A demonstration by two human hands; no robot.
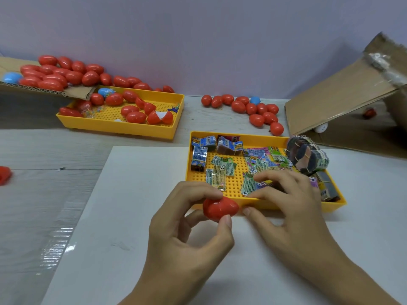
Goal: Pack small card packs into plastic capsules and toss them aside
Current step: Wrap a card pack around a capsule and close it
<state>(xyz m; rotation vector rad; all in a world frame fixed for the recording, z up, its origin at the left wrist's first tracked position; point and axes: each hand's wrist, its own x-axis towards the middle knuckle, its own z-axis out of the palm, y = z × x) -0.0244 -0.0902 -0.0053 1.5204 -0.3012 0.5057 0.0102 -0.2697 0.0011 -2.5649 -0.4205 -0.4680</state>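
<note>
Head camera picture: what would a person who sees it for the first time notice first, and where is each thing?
First, the two hands at the bottom centre: the left hand pinches a red capsule at the near rim of a yellow tray, while the right hand reaches over that rim to the small card packs inside. Next, the big pile of red capsules at the far left, spilling off cardboard into a second yellow tray.

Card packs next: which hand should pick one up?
Right, probably. The right hand hovers open over the card packs in the near yellow tray, while the left hand holds the red capsule.
</note>
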